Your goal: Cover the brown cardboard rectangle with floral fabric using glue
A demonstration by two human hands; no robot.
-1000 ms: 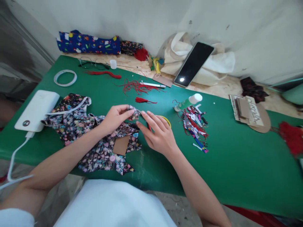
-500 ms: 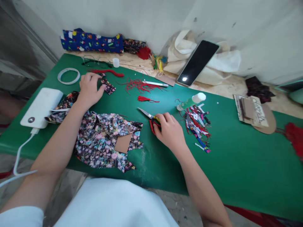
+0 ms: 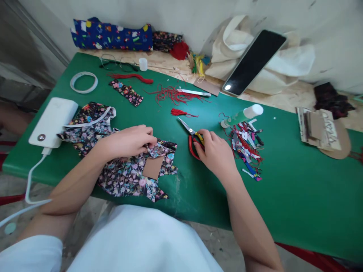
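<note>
My left hand (image 3: 129,141) rests on the dark floral fabric (image 3: 124,173) and pinches its upper edge beside a brown card rectangle (image 3: 153,167). Over the red and yellow handles of the scissors (image 3: 192,138) lies my right hand (image 3: 217,153), fingers curled on them; the blades point up-left on the green table (image 3: 283,189). A small fabric-covered strip (image 3: 126,91) lies alone at the back left, near a red tassel (image 3: 132,77).
A white power bank (image 3: 52,122) with its cable sits at the left edge, a tape ring (image 3: 84,82) behind it. Scrap trimmings (image 3: 247,145) and a glue bottle (image 3: 242,115) lie right of the scissors. A phone (image 3: 253,62) leans on a cloth bag; card pieces (image 3: 320,130) lie far right.
My left hand carried the small floral strip to the back left, left it there and came back to the floral fabric. My right hand settled on the scissors' handles.
</note>
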